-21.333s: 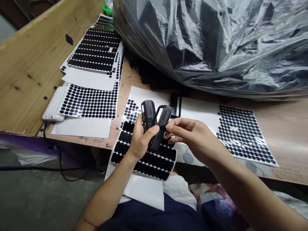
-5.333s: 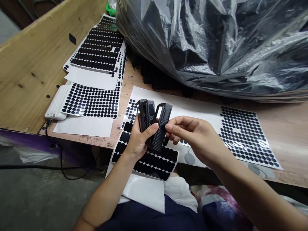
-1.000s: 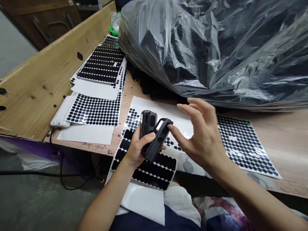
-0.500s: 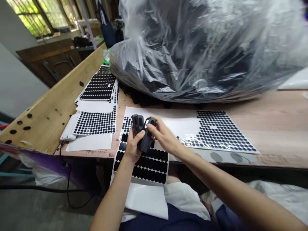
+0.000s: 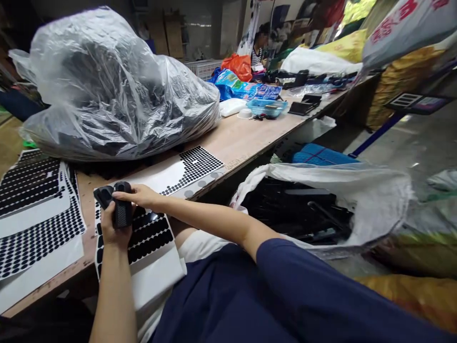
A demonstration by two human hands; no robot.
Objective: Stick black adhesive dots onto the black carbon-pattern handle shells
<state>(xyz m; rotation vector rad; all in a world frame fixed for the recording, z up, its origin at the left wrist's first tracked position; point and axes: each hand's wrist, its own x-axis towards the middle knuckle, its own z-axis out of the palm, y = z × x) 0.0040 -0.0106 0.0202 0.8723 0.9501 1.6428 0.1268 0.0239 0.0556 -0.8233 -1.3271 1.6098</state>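
Observation:
My left hand (image 5: pixel 114 229) is wrapped round black textured plastic pieces (image 5: pixel 123 212) above the table edge. My right hand (image 5: pixel 142 196) reaches in from the right, its thumb and fingers closed on the upper end of the same pieces. What the pieces are, I cannot tell. Below both hands, a white sheet with rows of black oval stickers (image 5: pixel 152 240) hangs from the table over my lap. Behind them lies a partly used sheet of round black stickers (image 5: pixel 202 162).
A large clear plastic bag (image 5: pixel 124 95) of dark items stands behind the hands. More sticker sheets (image 5: pixel 39 233) lie at left. An open white sack (image 5: pixel 378 205) of black parts sits at right. Farther back are a blue basket (image 5: pixel 267 108) and a person (image 5: pixel 257 52).
The view has swung right, bringing the white sack and far table into sight. Both hands still hold the black pieces, turned somewhat; the right thumb remains on their upper end.

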